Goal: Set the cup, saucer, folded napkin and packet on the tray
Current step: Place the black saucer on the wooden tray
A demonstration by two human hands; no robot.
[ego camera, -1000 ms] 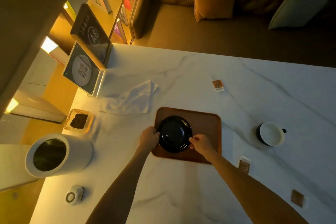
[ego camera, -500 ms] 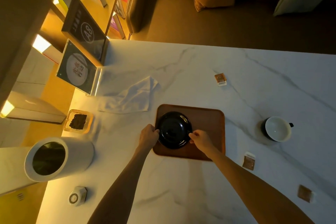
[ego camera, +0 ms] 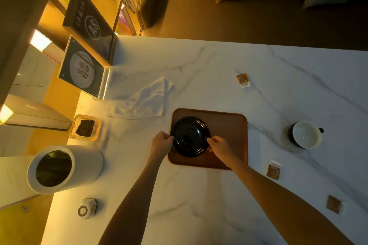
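Note:
A black saucer (ego camera: 190,135) lies on the left half of the brown wooden tray (ego camera: 229,135). My left hand (ego camera: 161,143) pinches its left rim and my right hand (ego camera: 218,145) pinches its right rim. A dark cup with a white inside (ego camera: 304,135) stands on the marble table to the right of the tray. A crumpled white napkin (ego camera: 142,100) lies up and left of the tray. Small brown packets lie around: one far behind the tray (ego camera: 243,80), one right of my right forearm (ego camera: 274,170), one near the right edge (ego camera: 335,204).
A white cylinder container (ego camera: 79,167) lies at the left, with a glass dish of dark bits (ego camera: 85,127) behind it. A small white round device (ego camera: 87,208) sits near the front left. Upright signs (ego camera: 83,69) stand at the table's back left. A sofa lies beyond the table.
Both hands stay on the saucer's rims on the tray. The view has shifted a little, and the saucer sits about where it was.

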